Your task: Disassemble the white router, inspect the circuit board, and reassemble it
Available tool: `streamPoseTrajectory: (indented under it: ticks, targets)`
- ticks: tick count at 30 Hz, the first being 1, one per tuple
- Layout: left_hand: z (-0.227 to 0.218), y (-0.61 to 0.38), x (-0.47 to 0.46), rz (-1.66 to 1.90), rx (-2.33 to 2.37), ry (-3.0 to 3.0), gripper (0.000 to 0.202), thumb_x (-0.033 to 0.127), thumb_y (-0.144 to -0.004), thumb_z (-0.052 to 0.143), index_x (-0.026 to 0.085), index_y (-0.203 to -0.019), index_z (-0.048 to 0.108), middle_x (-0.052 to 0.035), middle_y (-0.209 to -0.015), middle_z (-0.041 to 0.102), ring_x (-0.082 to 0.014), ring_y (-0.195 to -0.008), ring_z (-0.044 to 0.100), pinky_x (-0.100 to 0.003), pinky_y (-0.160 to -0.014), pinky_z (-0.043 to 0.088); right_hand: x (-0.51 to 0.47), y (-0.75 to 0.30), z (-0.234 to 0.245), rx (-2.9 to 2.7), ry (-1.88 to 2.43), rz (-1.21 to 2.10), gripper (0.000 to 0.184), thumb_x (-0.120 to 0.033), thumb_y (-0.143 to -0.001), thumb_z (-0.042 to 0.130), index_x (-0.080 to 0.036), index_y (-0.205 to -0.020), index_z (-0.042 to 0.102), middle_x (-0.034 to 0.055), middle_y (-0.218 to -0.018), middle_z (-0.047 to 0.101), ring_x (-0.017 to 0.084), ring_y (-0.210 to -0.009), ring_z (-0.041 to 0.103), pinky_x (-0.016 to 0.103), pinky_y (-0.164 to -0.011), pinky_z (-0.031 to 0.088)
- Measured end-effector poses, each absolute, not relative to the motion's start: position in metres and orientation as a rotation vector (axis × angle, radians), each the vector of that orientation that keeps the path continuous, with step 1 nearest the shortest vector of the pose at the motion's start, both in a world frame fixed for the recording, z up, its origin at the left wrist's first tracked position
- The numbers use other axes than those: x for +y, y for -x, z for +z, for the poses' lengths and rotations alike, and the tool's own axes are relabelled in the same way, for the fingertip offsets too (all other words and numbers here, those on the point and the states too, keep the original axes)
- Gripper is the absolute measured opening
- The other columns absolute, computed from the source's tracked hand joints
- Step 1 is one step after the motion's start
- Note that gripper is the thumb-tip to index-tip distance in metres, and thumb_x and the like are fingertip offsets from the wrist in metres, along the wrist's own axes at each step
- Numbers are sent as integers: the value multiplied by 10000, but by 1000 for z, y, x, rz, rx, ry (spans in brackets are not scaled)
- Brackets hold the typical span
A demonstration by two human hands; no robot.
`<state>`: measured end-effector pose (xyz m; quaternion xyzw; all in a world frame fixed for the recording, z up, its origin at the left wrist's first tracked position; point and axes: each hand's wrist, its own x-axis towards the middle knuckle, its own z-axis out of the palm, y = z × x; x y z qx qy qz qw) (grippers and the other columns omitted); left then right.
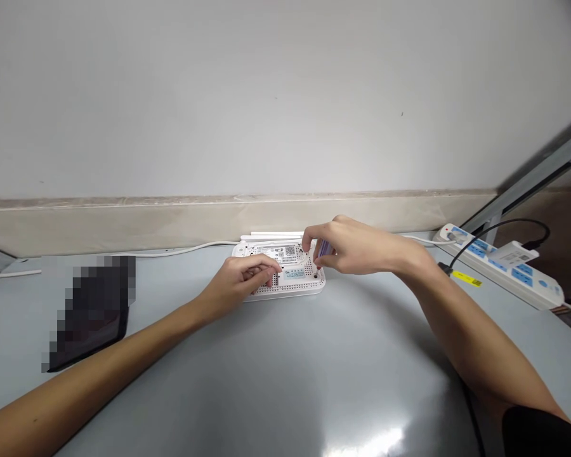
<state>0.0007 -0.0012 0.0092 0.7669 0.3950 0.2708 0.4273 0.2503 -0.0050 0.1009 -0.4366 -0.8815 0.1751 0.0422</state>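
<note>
A white router (292, 279) lies upside down on the grey table (285, 381) near the wall, its labels and vent holes facing up. My left hand (240, 282) rests on its left part, fingers curled and pressing down on the casing. Over the router's right corner, my right hand (349, 244) is closed on a small purple screwdriver (323, 251) held upright, its tip down at the casing.
A dark tablet (92, 311) lies at the left of the table. A white power strip (502, 263) with blue sockets and a black cable sits at the right. A white cable (185, 249) runs along the wall behind the router.
</note>
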Motion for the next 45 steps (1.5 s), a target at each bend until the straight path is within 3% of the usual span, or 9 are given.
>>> streamPoseTrajectory:
  ticks: [3, 6, 12, 18, 24, 33, 38, 41, 45]
  targets:
    - [8, 0, 0, 671, 976, -1922, 208, 344, -914, 535, 198, -947, 678, -5, -711, 635, -74, -533, 483, -185, -467, 372, -6, -249, 101, -2674, 1375, 605, 94, -239, -842, 550, -198, -878, 628, -4, -642, 612, 132, -602, 533, 247, -584, 325]
    - [8, 0, 0, 675, 975, -1919, 218, 351, -915, 528, 196, -949, 678, -10, -733, 647, -75, -538, 497, -185, -473, 386, -6, -247, 102, -2675, 1393, 564, 174, -294, -877, 518, -182, -781, 610, -5, -599, 594, 124, -566, 516, 248, -567, 316]
    - [8, 0, 0, 676, 976, -1930, 225, 352, -915, 525, 192, -946, 681, -9, -705, 637, -79, -541, 499, -185, -471, 382, -5, -248, 100, -2661, 1333, 526, 232, -199, -807, 583, -209, -1036, 613, 22, -787, 676, 165, -752, 570, 242, -615, 331]
    - [8, 0, -1, 675, 988, -1941, 229, 362, -914, 525, 196, -942, 679, -11, -712, 642, -77, -524, 482, -184, -456, 372, -4, -247, 102, -2630, 1399, 573, 155, -288, -875, 530, -172, -854, 632, 6, -618, 614, 135, -595, 523, 249, -581, 313]
    - [7, 0, 0, 687, 997, -1963, 220, 347, -911, 529, 189, -943, 680, -8, -695, 638, -66, -485, 446, -179, -432, 348, -2, -251, 101, -2687, 1345, 458, 148, -268, -808, 603, -184, -917, 656, 40, -779, 675, 181, -767, 579, 267, -661, 351]
    - [12, -5, -3, 688, 1033, -1962, 211, 338, -900, 545, 179, -920, 683, -7, -682, 630, -67, -494, 436, -184, -447, 360, -4, -248, 104, -2654, 1420, 670, 99, -219, -824, 556, -173, -835, 643, -9, -650, 651, 94, -476, 520, 250, -565, 333]
    - [12, -4, -3, 708, 1019, -1968, 219, 339, -906, 533, 180, -919, 683, -13, -688, 641, -70, -499, 463, -187, -446, 365, -3, -251, 102, -2670, 1401, 557, 162, -322, -836, 574, -178, -846, 646, 11, -690, 653, 136, -618, 562, 257, -603, 332]
    - [11, -3, -3, 709, 1005, -1985, 233, 350, -910, 525, 179, -925, 682, -15, -686, 643, -71, -497, 463, -187, -441, 364, -2, -250, 101, -2692, 1364, 492, 145, -276, -789, 622, -194, -905, 649, 20, -737, 660, 169, -743, 572, 258, -628, 333]
    - [10, -2, -2, 704, 994, -1977, 225, 345, -914, 523, 185, -928, 682, -9, -680, 640, -72, -498, 461, -186, -449, 371, -3, -247, 101, -2693, 1361, 537, 97, -217, -821, 552, -191, -819, 646, 8, -655, 636, 152, -673, 558, 254, -603, 326]
